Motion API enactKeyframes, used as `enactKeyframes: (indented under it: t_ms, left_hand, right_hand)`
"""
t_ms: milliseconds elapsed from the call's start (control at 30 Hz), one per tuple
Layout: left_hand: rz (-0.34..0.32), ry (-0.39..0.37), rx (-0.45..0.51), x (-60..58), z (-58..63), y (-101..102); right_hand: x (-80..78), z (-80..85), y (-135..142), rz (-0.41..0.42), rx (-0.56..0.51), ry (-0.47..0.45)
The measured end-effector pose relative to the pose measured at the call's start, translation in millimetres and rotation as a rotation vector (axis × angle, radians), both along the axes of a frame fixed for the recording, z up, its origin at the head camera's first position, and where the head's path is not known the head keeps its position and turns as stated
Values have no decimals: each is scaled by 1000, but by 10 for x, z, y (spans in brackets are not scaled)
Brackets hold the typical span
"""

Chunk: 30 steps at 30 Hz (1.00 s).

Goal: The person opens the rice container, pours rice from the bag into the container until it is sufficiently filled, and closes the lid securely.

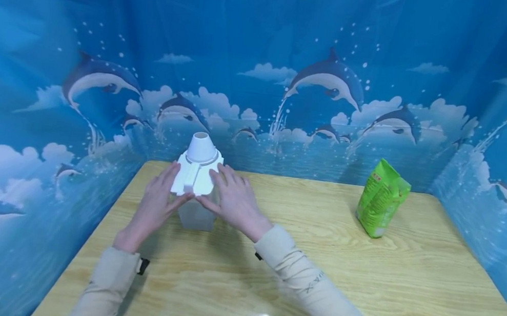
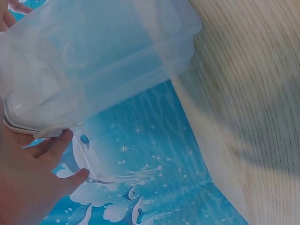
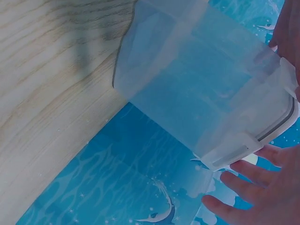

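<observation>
One translucent container point(image 1: 196, 219), white lid point(image 1: 205, 179) fitted, is placed at rear left of the table point(image 1: 408, 277); contents cannot be made out. Lid edges are touched by left hand point(image 1: 151, 206) and right hand point(image 1: 238, 203), fingers spread, neither closed round it.

A tall, translucent plastic container point(image 1: 197, 216) stands upright on the wood-grain table point(image 1: 316, 267), toward its far left corner. Its white lid point(image 1: 192, 175) sits on top, with side clips point(image 3: 233, 152) and a tapered white cone point(image 1: 201, 148), narrow end up.
</observation>
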State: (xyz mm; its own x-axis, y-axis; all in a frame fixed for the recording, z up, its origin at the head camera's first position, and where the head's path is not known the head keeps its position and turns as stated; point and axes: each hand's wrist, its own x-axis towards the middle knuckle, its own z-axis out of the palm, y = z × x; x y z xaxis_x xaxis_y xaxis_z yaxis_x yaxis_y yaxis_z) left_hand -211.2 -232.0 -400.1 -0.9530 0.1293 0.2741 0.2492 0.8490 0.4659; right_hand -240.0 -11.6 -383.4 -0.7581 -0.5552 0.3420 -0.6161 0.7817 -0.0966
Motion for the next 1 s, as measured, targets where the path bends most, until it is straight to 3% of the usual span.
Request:
enactKeyframes:
  t_ms: [467, 1000]
  left_hand:
    - [22, 9, 8, 44, 1, 118]
    - [17, 53, 9, 65, -29, 269]
  right_hand:
    - [31, -15, 90, -9, 31, 30]
    - [67, -49, 230, -4, -10, 52]
